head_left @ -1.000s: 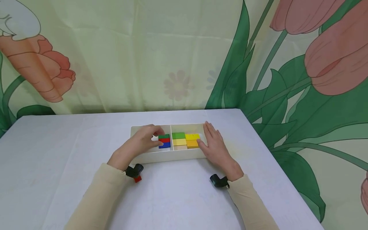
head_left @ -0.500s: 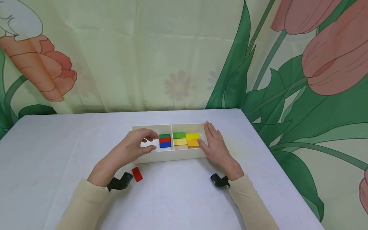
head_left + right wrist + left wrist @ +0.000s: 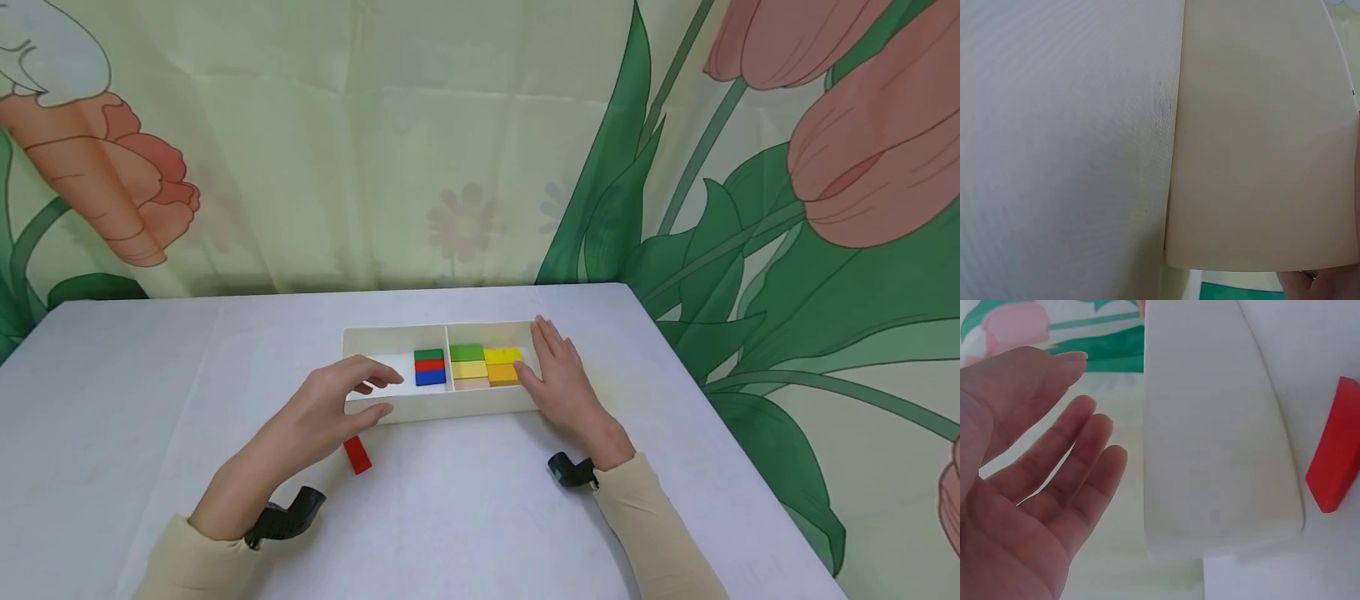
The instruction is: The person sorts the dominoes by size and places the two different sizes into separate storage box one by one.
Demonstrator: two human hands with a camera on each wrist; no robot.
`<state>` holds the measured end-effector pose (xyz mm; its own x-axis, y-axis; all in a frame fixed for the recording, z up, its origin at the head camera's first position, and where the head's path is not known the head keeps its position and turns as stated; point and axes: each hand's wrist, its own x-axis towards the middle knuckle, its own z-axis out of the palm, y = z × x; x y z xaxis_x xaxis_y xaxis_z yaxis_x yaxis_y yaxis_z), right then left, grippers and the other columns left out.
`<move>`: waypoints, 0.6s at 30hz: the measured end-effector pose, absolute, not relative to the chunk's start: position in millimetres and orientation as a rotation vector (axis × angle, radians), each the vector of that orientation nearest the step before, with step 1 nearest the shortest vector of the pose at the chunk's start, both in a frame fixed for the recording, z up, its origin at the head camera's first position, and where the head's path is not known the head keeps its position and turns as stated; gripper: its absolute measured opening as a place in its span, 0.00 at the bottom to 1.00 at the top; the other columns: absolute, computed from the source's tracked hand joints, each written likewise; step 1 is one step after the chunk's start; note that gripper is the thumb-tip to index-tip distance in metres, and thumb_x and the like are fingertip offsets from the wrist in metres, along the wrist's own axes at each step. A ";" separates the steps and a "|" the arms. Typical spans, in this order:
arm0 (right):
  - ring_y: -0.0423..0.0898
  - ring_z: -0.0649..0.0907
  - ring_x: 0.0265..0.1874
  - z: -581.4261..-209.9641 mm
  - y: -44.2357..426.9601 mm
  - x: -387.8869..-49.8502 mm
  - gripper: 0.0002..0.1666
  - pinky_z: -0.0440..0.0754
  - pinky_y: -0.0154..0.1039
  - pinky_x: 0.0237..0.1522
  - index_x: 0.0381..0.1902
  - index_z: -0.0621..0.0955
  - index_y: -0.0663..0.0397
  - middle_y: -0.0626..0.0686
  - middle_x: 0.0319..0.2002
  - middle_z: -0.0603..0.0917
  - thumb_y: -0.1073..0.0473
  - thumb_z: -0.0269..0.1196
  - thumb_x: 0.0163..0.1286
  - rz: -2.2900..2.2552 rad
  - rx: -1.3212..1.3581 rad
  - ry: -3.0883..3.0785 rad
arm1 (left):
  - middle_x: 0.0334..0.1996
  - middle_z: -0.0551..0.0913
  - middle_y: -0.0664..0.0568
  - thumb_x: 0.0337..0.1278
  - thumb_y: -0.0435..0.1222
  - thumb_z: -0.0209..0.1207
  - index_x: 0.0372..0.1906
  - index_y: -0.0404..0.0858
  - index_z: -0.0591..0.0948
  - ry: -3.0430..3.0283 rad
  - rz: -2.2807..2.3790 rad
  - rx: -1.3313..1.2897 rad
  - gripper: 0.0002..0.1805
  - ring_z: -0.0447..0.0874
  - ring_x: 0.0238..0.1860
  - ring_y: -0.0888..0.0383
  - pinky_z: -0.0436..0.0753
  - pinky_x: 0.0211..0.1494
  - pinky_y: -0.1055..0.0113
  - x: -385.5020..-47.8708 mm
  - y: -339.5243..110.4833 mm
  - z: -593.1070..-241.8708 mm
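Note:
A white two-part box (image 3: 450, 406) stands on the table, its divider near the middle. In the left compartment, green (image 3: 429, 355), red (image 3: 429, 365) and blue (image 3: 431, 377) blocks lie side by side against the divider. The right compartment holds several blocks, among them a light green one (image 3: 467, 352) and yellow ones (image 3: 502, 357). My left hand (image 3: 333, 408) hovers over the box's front left corner, fingers parted, holding nothing. A loose red block (image 3: 357, 455) lies on the cloth just below it. My right hand (image 3: 562, 379) rests with straight fingers along the box's right end.
A white cloth covers the table (image 3: 450, 517). Behind it hangs a curtain (image 3: 300, 150) printed with tulips and a carrot. Black wrist cameras sit on both wrists, the left one (image 3: 288, 517) low over the cloth.
The left hand has let go of the blocks beside the divider and drawn back left and toward the front. The loose red block is more exposed. My right hand stays put.

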<state>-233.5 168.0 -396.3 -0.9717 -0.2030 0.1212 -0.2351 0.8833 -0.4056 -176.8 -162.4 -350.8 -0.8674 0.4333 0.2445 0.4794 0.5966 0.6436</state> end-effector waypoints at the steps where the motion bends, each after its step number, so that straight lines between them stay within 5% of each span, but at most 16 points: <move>1: 0.55 0.48 0.80 -396.5 167.8 -233.8 0.44 0.43 0.58 0.79 0.78 0.49 0.62 0.57 0.81 0.46 0.45 0.48 0.76 0.652 0.344 -2.978 | 0.49 0.85 0.55 0.56 0.31 0.68 0.51 0.43 0.82 -2.752 -1.137 -0.782 0.17 0.85 0.47 0.51 0.86 0.50 0.55 -175.0 -163.0 -351.6; 18: 0.55 0.48 0.80 -396.6 171.9 -235.0 0.44 0.43 0.59 0.79 0.78 0.48 0.62 0.57 0.81 0.46 0.44 0.48 0.76 0.677 0.358 -2.980 | 0.44 0.86 0.53 0.54 0.27 0.67 0.48 0.42 0.83 -2.762 -1.209 -0.849 0.16 0.86 0.43 0.58 0.87 0.49 0.63 -162.0 -167.5 -360.7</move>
<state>-235.0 171.9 -396.6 -0.9708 -0.2108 0.1143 -0.2395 0.8763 -0.4180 -162.0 -167.5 -360.7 -0.8530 0.4744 0.2175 0.4816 0.5549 0.6784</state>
